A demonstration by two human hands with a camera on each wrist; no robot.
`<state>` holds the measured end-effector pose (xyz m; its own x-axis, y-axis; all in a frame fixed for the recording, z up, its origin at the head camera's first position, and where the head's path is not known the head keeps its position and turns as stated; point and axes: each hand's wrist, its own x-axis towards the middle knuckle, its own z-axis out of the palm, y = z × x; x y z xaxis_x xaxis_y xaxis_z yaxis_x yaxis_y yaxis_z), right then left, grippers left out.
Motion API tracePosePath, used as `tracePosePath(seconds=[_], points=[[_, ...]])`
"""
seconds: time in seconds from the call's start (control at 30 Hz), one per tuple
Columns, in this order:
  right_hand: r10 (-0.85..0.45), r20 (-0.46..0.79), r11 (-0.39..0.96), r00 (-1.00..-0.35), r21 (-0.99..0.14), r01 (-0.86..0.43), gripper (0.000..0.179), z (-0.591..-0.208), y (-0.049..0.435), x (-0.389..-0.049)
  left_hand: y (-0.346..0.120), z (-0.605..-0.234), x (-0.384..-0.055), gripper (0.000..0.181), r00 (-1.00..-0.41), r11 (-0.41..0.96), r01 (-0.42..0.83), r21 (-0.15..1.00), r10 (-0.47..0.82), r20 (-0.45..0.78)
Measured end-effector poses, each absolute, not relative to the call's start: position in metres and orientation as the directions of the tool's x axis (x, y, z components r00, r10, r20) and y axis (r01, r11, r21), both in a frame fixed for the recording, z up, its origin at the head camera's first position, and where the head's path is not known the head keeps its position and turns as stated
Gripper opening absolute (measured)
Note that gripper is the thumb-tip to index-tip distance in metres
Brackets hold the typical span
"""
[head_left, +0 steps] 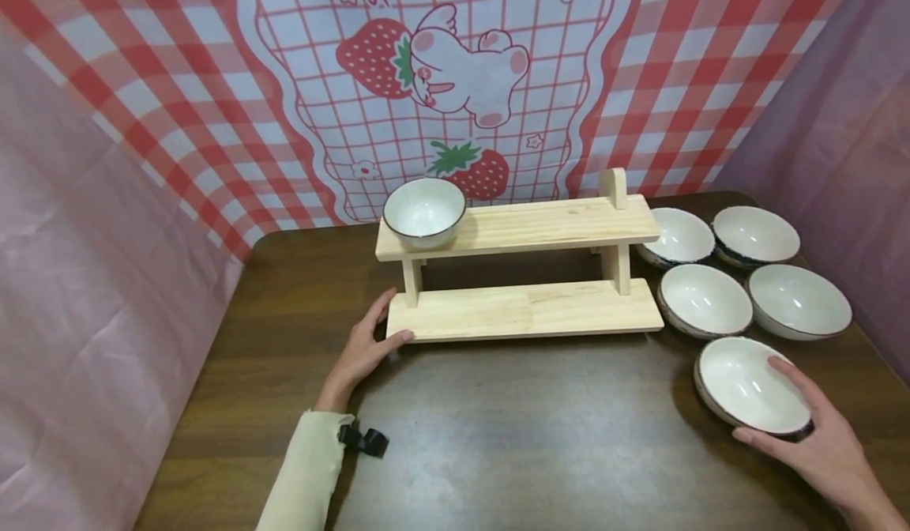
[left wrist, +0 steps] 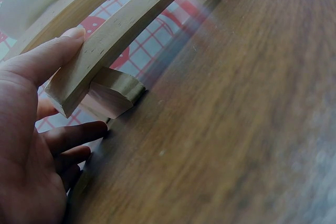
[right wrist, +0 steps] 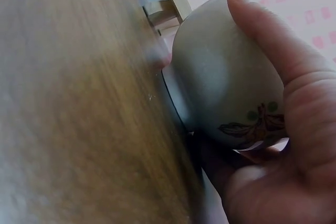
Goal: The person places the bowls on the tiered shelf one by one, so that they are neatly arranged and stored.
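Note:
A two-tier wooden shelf (head_left: pixel 526 310) stands at the middle of the table. My left hand (head_left: pixel 366 349) holds the left end of its lower board, thumb on the board and fingers at the end; in the left wrist view the lower fingers (left wrist: pixel 79 132) hang beneath. One white bowl (head_left: pixel 424 211) with a dark rim sits on the upper board's left end. At the right, my right hand (head_left: pixel 825 436) grips another white bowl (head_left: pixel 750 385) by its side. A painted leaf pattern marks that bowl's outside in the right wrist view. Whether its foot touches the table I cannot tell.
Several more white bowls (head_left: pixel 704 300) stand close together right of the shelf, just beyond the gripped one. A small upright wooden piece (head_left: pixel 614 189) rises from the upper board's right end. Behind the brown table (head_left: pixel 498 436) hangs a red-checked cloth (head_left: pixel 682 65).

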<state>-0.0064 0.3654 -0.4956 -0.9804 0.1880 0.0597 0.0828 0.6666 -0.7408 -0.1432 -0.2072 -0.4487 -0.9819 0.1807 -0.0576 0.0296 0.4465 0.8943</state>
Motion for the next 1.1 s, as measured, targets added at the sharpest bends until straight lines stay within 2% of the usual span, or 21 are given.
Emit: tracePosePath(seconds=[0.47,0.7,0.93,1.1], points=[[0.232,0.059,0.681,-0.971,-0.723,0.119,0.106,-0.494,0.364,-0.009,-0.209,-0.448,-0.144,0.080,-0.981,0.456,0.058,0.888,0.192,-0.034],[0.258,0.040,0.702,-0.965,-0.694,0.159,0.107,-0.493,0.363,-0.009,-0.213,-0.469,-0.152,0.080,-0.984,0.443,0.052,0.895,0.176,-0.029],[0.265,0.027,0.717,-0.964,-0.674,0.178,0.109,-0.489,0.360,-0.008,-0.207,-0.449,-0.143,0.079,-0.984,0.439,0.029,0.898,0.172,-0.052],[0.259,0.066,0.725,-0.964,-0.673,0.149,0.108,-0.487,0.358,-0.008,-0.207,-0.448,-0.143,0.079,-0.983,0.449,0.021,0.893,0.171,-0.063]])
